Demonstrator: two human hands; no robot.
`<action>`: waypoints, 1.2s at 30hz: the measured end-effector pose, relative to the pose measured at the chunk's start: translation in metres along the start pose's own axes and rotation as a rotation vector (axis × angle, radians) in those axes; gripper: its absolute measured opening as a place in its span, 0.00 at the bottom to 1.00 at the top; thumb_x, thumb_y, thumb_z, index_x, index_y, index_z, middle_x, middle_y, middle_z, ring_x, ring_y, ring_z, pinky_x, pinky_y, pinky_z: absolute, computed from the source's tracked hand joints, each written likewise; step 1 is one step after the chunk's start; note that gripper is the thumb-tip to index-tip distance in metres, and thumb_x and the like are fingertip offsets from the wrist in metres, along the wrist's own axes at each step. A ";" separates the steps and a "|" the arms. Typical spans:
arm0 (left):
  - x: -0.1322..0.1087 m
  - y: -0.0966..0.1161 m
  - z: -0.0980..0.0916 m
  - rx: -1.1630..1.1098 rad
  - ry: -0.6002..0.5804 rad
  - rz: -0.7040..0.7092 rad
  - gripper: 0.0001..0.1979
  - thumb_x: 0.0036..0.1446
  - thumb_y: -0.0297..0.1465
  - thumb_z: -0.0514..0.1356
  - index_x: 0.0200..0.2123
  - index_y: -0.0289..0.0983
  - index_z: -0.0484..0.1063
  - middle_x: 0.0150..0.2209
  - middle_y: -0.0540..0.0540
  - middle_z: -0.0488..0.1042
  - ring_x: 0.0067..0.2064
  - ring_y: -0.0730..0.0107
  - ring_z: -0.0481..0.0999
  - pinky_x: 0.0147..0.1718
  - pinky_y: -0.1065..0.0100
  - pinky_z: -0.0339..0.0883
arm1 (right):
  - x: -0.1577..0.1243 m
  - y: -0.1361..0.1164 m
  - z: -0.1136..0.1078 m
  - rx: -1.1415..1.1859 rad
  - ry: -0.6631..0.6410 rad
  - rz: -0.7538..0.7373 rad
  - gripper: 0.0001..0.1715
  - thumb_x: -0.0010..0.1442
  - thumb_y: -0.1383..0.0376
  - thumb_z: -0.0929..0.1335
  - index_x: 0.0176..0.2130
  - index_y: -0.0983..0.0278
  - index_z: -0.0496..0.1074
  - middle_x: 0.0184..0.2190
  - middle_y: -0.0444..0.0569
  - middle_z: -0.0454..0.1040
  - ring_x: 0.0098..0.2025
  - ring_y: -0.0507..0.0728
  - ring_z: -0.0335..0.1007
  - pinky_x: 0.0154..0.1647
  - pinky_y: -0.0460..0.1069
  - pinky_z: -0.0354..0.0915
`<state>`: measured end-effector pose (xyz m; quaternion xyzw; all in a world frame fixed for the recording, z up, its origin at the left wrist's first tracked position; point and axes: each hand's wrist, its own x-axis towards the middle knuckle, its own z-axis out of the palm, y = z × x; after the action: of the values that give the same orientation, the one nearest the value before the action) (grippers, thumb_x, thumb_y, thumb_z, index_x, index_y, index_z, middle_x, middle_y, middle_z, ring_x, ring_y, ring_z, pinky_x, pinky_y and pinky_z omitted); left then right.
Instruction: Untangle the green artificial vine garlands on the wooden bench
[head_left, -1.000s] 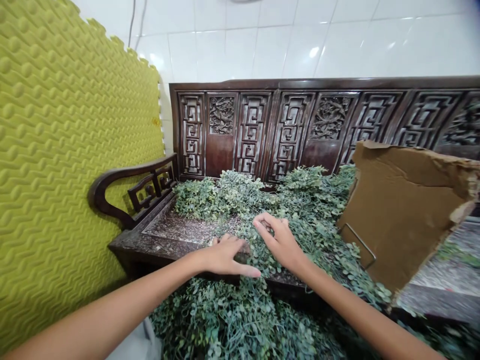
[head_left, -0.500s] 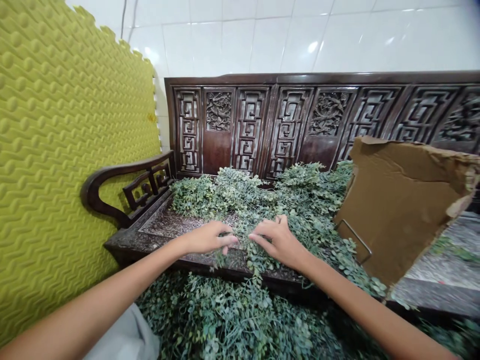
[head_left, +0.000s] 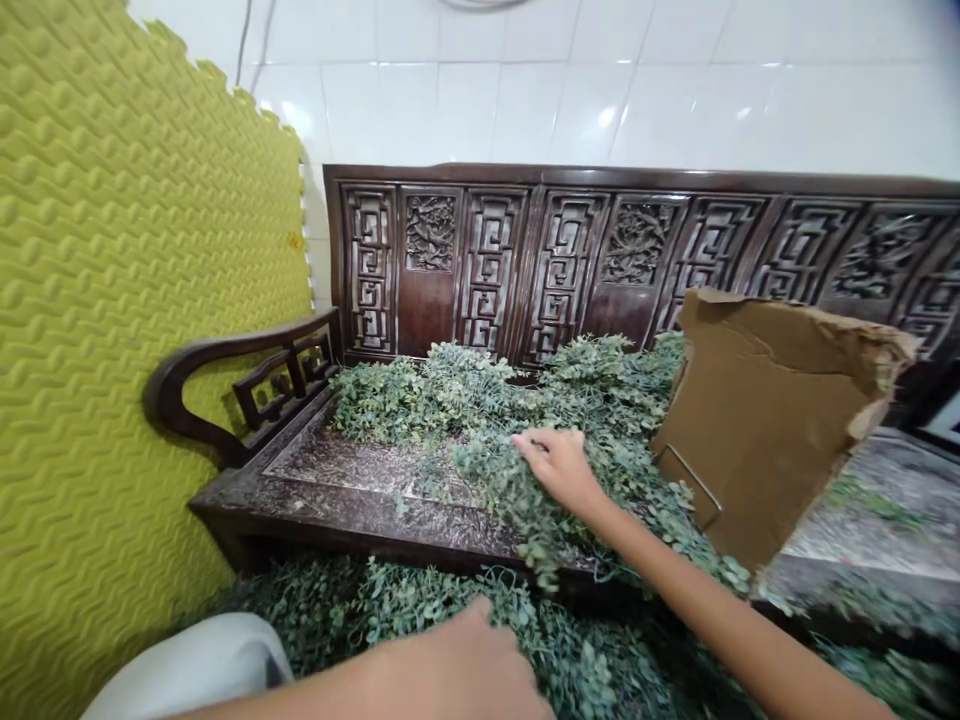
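A heap of small-leaved green sprigs (head_left: pixel 600 400) covers the seat of a dark carved wooden bench (head_left: pixel 360 500). My right hand (head_left: pixel 559 465) rests on the heap near its front, fingers curled into the sprigs. My left hand (head_left: pixel 465 670) is low at the bottom of the view, over a second pile of sprigs (head_left: pixel 420 610) below the bench's front edge; its fingers are hidden.
A torn brown cardboard sheet (head_left: pixel 757 420) leans on the bench at the right. A yellow-green foam mat (head_left: pixel 112 350) stands against the wall at the left. The bench's armrest (head_left: pixel 232 370) curves at the left end. White fabric (head_left: pixel 195 665) shows at the bottom left.
My left hand has left the bench seat and dropped down to the lower pile. My right hand has stayed on the heap, shifted slightly.
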<state>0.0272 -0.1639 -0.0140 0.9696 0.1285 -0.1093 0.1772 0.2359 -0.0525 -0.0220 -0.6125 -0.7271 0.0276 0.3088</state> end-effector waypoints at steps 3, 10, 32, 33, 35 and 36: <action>-0.010 -0.017 -0.025 0.178 0.050 -0.174 0.20 0.54 0.41 0.66 0.47 0.34 0.75 0.47 0.33 0.75 0.50 0.45 0.73 0.51 0.46 0.62 | -0.005 -0.012 0.005 0.046 -0.066 -0.034 0.30 0.67 0.49 0.57 0.22 0.64 0.65 0.19 0.40 0.62 0.25 0.52 0.58 0.42 0.51 0.49; -0.032 -0.062 -0.059 -0.037 0.432 -0.435 0.14 0.61 0.39 0.59 0.48 0.38 0.71 0.45 0.43 0.75 0.48 0.55 0.73 0.48 0.56 0.64 | -0.015 -0.026 0.000 0.237 -0.176 -0.095 0.26 0.67 0.52 0.59 0.24 0.64 0.67 0.23 0.42 0.67 0.31 0.53 0.63 0.39 0.48 0.54; 0.025 -0.099 -0.004 -0.717 0.175 -0.296 0.17 0.57 0.43 0.54 0.34 0.36 0.75 0.21 0.52 0.64 0.25 0.73 0.63 0.27 0.73 0.57 | 0.034 0.022 0.003 0.394 -0.067 0.606 0.19 0.69 0.59 0.58 0.52 0.64 0.67 0.44 0.52 0.73 0.36 0.53 0.76 0.31 0.47 0.73; 0.024 -0.098 -0.004 -0.650 0.162 -0.281 0.17 0.58 0.42 0.53 0.34 0.37 0.76 0.24 0.51 0.67 0.28 0.71 0.65 0.29 0.73 0.59 | 0.042 0.035 -0.002 0.320 -0.073 0.667 0.19 0.69 0.58 0.60 0.54 0.65 0.65 0.44 0.52 0.73 0.35 0.53 0.75 0.30 0.48 0.73; 0.023 -0.099 -0.006 -0.481 0.134 -0.253 0.14 0.57 0.41 0.55 0.34 0.39 0.77 0.31 0.49 0.71 0.34 0.68 0.69 0.33 0.72 0.61 | 0.057 0.055 -0.013 0.165 -0.106 0.749 0.21 0.67 0.57 0.64 0.55 0.65 0.65 0.43 0.51 0.74 0.34 0.53 0.74 0.32 0.50 0.73; 0.024 -0.100 -0.006 -0.402 0.109 -0.249 0.12 0.56 0.40 0.58 0.34 0.40 0.78 0.32 0.49 0.72 0.36 0.67 0.70 0.34 0.72 0.61 | 0.064 0.063 -0.020 0.082 -0.127 0.782 0.21 0.67 0.57 0.64 0.55 0.66 0.66 0.43 0.51 0.74 0.35 0.53 0.74 0.34 0.51 0.73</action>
<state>0.0217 -0.0665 -0.0459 0.8961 0.2754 -0.0501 0.3445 0.2965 0.0140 -0.0055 -0.8274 -0.4551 0.2097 0.2537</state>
